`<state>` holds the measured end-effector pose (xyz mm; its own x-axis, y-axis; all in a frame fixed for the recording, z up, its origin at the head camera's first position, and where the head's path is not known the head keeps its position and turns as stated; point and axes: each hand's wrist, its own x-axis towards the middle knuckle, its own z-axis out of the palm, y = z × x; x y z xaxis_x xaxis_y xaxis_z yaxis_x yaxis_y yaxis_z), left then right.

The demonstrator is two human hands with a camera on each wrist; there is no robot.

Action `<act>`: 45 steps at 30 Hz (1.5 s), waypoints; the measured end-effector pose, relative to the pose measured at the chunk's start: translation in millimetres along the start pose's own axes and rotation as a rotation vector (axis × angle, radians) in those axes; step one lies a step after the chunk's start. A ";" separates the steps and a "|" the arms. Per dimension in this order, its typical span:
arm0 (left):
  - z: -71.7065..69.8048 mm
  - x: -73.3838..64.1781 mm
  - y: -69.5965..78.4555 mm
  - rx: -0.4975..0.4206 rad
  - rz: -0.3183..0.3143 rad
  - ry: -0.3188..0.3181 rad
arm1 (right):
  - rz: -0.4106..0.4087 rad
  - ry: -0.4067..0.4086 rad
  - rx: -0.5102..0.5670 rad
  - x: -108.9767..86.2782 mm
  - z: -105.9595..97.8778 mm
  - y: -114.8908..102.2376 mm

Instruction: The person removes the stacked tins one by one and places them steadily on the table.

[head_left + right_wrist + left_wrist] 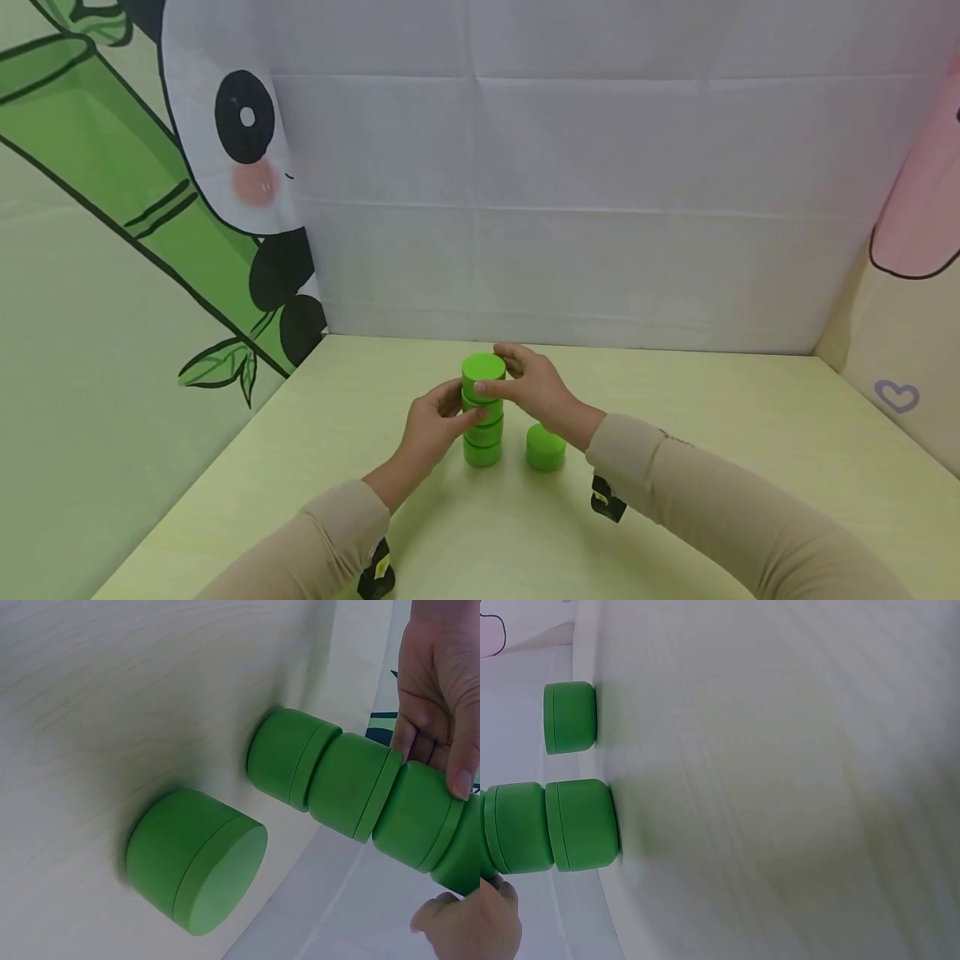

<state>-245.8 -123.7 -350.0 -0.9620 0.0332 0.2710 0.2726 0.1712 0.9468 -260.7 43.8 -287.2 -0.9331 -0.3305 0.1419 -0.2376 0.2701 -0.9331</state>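
Several round green lidded tins stand in a column on the table, with the bottom tin [482, 454] resting on the tabletop. My left hand [429, 429] holds the column around its upper middle, thumb in front and fingers behind at the left side. The top tin [483, 367] is between the thumb and fingers of my right hand [546, 393], which comes in from the right. In the right wrist view the column leans across the picture, and the left thumb lies on the upper-middle tin [418, 817]. Another green tin [545, 448] stands alone, just right of the column.
The pale wood-grain table [712, 467] runs back to a white cloth wall [585, 200]. A panda and bamboo print covers the left wall [90, 333]. Black wrist cameras hang under both sleeves, the right one [607, 498] close to the lone tin.
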 end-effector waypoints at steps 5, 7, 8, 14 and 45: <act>0.4 0.5 0.6 0.004 -0.002 0.001 | -0.009 -0.001 0.003 0.7 -0.1 -0.5; 0.6 0.9 0.6 0.007 -0.001 0.005 | -0.013 0.000 -0.002 0.9 0.0 -0.7; 0.7 1.1 0.7 0.006 0.000 0.006 | -0.014 0.001 -0.004 1.1 0.0 -0.8; 1.6 2.0 0.7 0.006 0.001 0.013 | -0.017 0.009 -0.012 1.5 0.5 -0.4; 0.1 -1.1 0.3 0.014 -0.009 0.003 | -0.003 0.048 0.012 -7.5 -23.5 2.2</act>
<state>-244.6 -123.6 -350.1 -0.9644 0.0286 0.2629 0.2636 0.1849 0.9468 -260.6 68.1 -282.6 -0.9443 -0.2873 0.1605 -0.2377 0.2581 -0.9364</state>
